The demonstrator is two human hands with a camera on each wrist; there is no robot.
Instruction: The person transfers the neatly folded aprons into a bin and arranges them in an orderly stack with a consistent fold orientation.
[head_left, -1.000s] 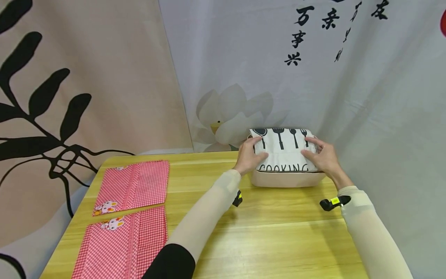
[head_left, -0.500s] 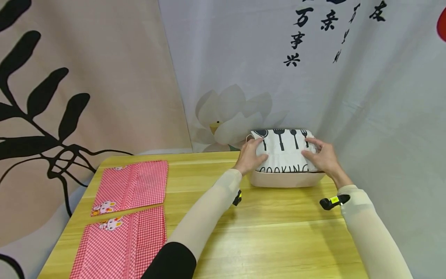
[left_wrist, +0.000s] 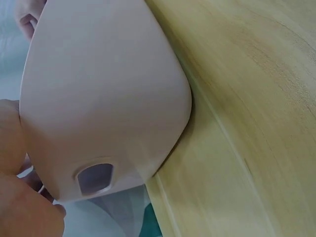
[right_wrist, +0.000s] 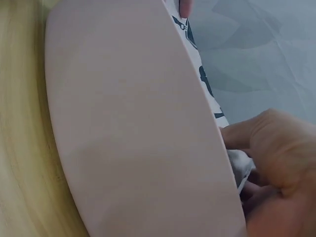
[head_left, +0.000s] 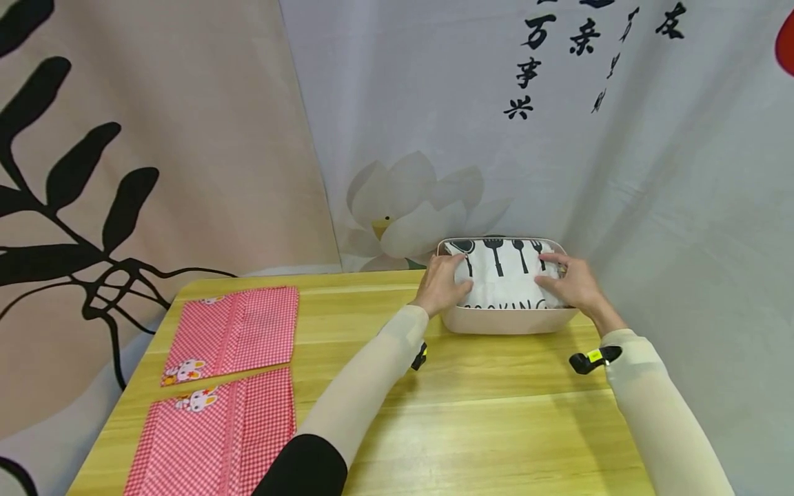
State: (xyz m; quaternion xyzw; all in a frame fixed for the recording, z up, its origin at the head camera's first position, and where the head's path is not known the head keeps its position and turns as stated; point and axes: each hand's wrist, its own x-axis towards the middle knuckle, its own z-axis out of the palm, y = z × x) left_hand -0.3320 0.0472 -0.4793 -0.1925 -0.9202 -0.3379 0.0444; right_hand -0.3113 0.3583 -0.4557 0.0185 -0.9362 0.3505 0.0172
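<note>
A folded white cloth [head_left: 505, 275] printed with black kitchen utensils and lettering lies inside a pale pink plastic bin [head_left: 509, 321], below its back rim. My left hand [head_left: 442, 286] grips the cloth's left side, thumb on top and fingers at the edge. On the opposite side my right hand [head_left: 577, 282] holds the cloth the same way. In the right wrist view, white fabric [right_wrist: 239, 165] shows bunched between thumb and fingers at the bin's rim. The left wrist view shows the bin's outer wall [left_wrist: 108, 98] with a handle hole [left_wrist: 95, 178]; the fingers are partly hidden there.
Two folded red-and-white checked cloths [head_left: 232, 331] with rabbit prints lie one before the other on the left of the wooden table [head_left: 484, 420]. A printed curtain [head_left: 397, 103] hangs right behind the table and to its right.
The white cloth has gone down into the bin, and the bin's back rim now shows behind it. Both hands have kept their hold. The checked cloths have stayed put.
</note>
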